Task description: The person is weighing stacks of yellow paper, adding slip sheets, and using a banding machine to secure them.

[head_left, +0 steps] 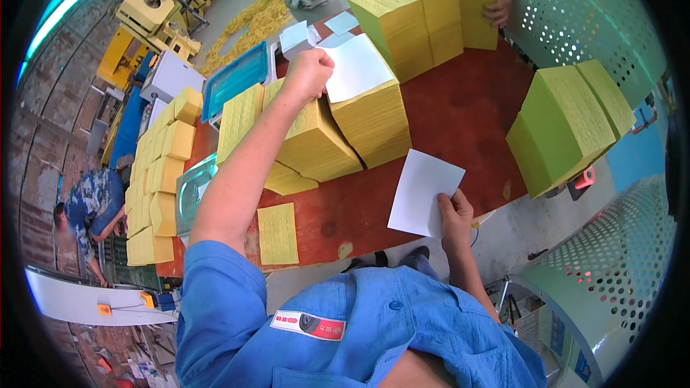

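My left hand (309, 75) reaches across the table, its fingers closed at the left edge of a white sheet (358, 68). That sheet lies on top of a tall stack of yellow paper (370, 126). Near the front edge of the table, my right hand (455, 217) grips another white sheet (425, 192) by its right side, thumb on top. Left of the topped stack, more yellow paper stacks (305, 144) stand close together, one leaning. A single yellow sheet or thin pad (277, 234) lies flat at the front left of the table.
On the red table (460, 108) stand further yellow stacks (410, 25) at the back and yellow-green ones (564, 126) at the right. Another person's hand (497, 6) holds a stack at the far right. A blue tray (236, 80) and many small yellow bundles (162, 165) sit left. Perforated green guards (596, 14) flank the right.
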A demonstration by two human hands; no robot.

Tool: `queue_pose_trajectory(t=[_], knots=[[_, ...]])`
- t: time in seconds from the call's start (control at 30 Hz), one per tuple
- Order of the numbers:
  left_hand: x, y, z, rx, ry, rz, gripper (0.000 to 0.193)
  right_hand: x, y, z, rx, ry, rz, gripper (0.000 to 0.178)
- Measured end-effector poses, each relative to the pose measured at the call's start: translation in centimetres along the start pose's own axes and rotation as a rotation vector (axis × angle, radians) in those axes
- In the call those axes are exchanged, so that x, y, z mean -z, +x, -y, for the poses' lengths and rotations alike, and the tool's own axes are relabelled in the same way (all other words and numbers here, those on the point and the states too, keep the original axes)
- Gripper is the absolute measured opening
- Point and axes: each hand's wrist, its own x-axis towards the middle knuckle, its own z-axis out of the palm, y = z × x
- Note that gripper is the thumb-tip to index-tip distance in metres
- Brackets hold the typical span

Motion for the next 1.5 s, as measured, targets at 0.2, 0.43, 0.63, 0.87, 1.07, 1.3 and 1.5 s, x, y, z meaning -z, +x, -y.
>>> queue_pose_trajectory(t=[0.2, 0.43, 0.63, 0.87, 1.07, 1.3, 1.5], knots=[[0.2, -0.2, 0.1, -0.064, 0.099, 0.017, 0.007, -0.1, 0.4, -0.3, 0.012, -0.006, 0.008, 0.014], [1.3, -0.1, 1.0, -0.316, 0.471, -0.188, 0.022, 1.0, 2.7, -0.1, -0.139, 0.247, -0.015, 0.029], [-0.3, 1.1, 0.2, -0.563, 0.465, -0.353, 0.040, -1.2, 12.1, 0.2, -0.171, 0.807, 0.241, 0.033], [-5.7, 1.7, -1.4, -0.317, 0.681, -0.037, 0.059, -8.2, 25.1, -1.9, -0.146, 0.694, 0.415, 0.036], [-6.7, 0.9, -0.3, -0.147, 0.640, -0.007, 0.068, -13.2, 27.8, -2.3, -0.249, 0.440, 0.530, 0.031], [-7.2, -1.2, -1.3, -0.264, 0.599, 0.050, 0.065, -11.0, 25.2, -1.5, 0.053, 0.176, 0.453, 0.023], [-9.6, -10.4, -4.1, -0.679, 0.498, 0.128, 0.058, -0.9, 15.8, -1.3, -0.044, 0.468, 0.240, 0.018]])
